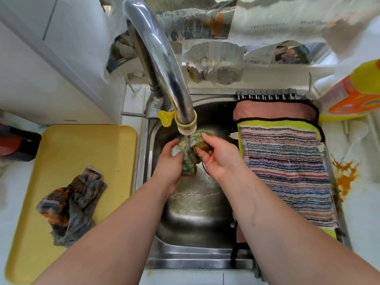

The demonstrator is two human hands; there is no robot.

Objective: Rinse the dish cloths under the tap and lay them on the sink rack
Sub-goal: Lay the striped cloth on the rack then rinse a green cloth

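The sink rack [267,97] already carries a striped cloth [287,171] and a pink cloth [273,112] (roughly halfway, I judge). A crumpled cloth [70,202] waits on the yellow tray [82,145]. I see the left hand [169,163] and right hand [216,159] both gripping the green cloth [190,156] under the running tap [160,58].

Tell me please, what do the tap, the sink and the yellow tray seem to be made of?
The tap looks like polished chromed metal: it mirrors the room in bright streaks. The sink looks like stainless steel, duller, with soft reflections. The yellow tray seems plastic: matte, evenly coloured, with a rounded moulded rim, though this is not certain.
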